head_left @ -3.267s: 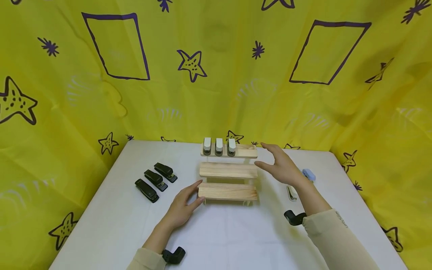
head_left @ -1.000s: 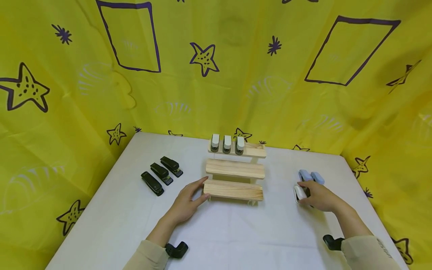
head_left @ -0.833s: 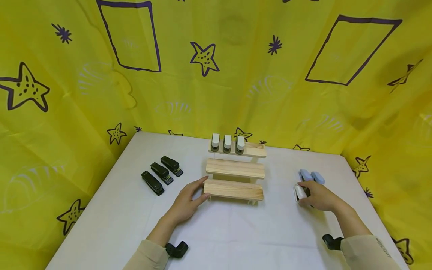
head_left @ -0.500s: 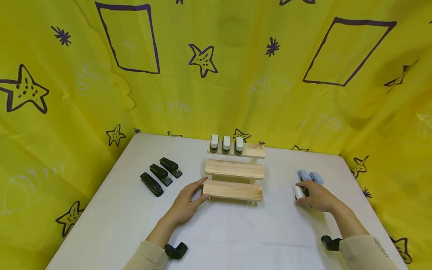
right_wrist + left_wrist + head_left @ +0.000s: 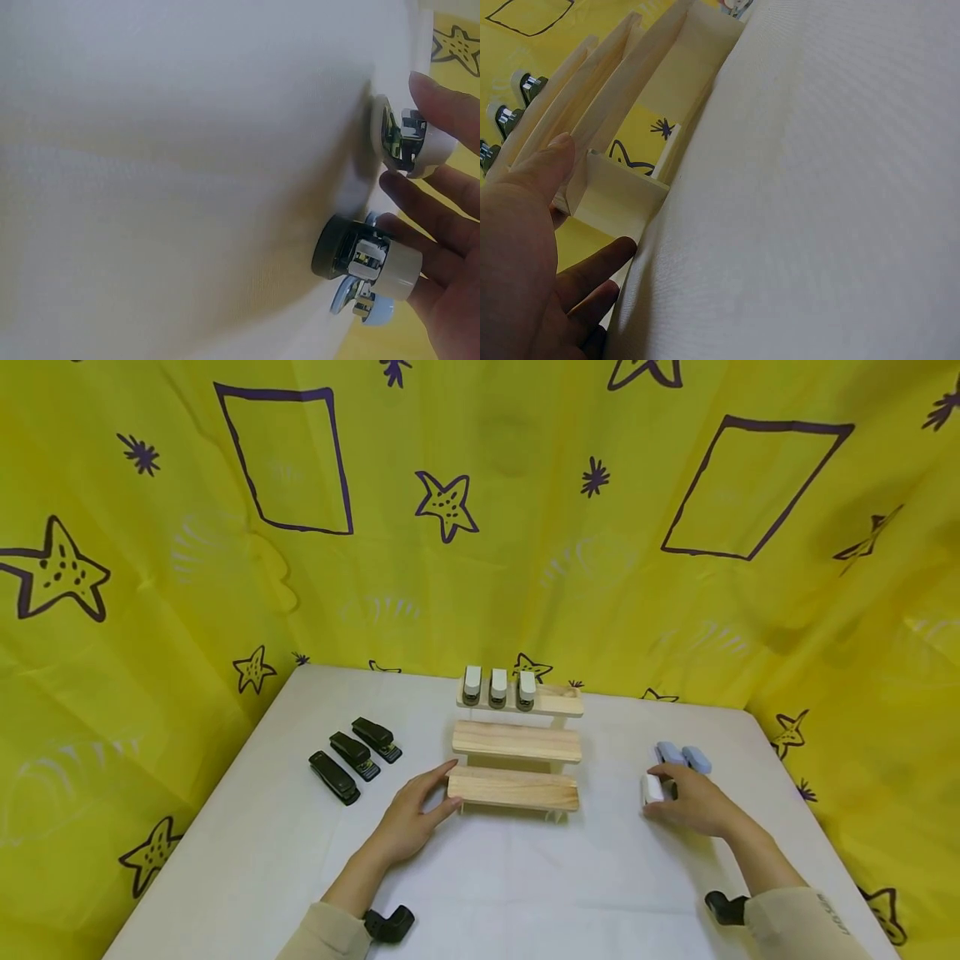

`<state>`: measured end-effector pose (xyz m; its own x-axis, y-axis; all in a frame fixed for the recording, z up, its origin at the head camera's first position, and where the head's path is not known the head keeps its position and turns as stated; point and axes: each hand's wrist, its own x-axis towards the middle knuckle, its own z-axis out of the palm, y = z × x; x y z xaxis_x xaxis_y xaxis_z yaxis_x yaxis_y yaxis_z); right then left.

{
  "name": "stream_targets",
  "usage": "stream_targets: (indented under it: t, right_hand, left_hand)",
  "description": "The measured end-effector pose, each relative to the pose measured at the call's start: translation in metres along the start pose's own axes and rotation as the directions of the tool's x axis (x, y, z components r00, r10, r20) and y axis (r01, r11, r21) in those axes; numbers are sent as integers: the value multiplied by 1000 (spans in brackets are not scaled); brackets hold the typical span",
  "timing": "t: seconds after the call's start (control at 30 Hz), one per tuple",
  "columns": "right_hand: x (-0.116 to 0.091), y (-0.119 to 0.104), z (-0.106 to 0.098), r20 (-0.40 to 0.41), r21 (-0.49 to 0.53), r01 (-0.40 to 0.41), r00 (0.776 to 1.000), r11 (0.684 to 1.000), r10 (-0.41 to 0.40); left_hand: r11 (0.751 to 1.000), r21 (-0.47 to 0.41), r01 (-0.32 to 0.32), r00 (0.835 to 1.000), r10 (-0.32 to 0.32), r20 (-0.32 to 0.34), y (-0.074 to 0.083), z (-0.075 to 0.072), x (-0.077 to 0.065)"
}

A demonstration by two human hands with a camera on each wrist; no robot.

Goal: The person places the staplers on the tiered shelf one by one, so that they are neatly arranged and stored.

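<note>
In the head view, my left hand [image 5: 408, 818] holds the left end of the lowest step of a three-tier wooden display stand [image 5: 513, 789], thumb at its front edge and index finger at its back. At the right, my right hand [image 5: 693, 802] pinches a small white stapler [image 5: 652, 789] between thumb and fingers. The right wrist view shows this white stapler [image 5: 431, 150] by the thumb, close to the tabletop. A second stapler, white-topped with a dark base [image 5: 364, 259], stands beside the other fingers; the hand mostly covers it in the head view.
Three white-topped staplers [image 5: 498, 687] stand on the top tier, towards its left. Three black staplers [image 5: 355, 755] lie on the white tabletop [image 5: 517, 885] left of the stand. Two light-blue staplers [image 5: 696, 760] sit behind my right hand. A yellow patterned curtain [image 5: 510, 593] encloses the table.
My right hand has come from beside the stand's upper tiers to the white stapler and taken hold of it. It shifts slightly leftward with the stapler. My left hand stays at the stand.
</note>
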<state>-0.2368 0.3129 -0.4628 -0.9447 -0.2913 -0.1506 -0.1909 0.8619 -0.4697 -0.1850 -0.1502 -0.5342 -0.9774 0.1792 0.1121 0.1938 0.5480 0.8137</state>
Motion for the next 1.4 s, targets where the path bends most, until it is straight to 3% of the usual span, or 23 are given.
stream_targets:
  t: [0.33,0.7,1.4]
  right_hand:
    - [0,-12,3,-63,20,70,996,997,-68]
    - [5,-21,8,-89,52,60,994,997,-55]
    - [16,-52,-8,-129,94,105,987,990,-92]
  left_hand:
    - [1000,-2,-10,1000,10,-13,-1,2,-1]
    - [1000,-1,-3,1000,3,-16,-1,2,-3]
    - [1000,-1,4,1000,-4,-20,1,2,-2]
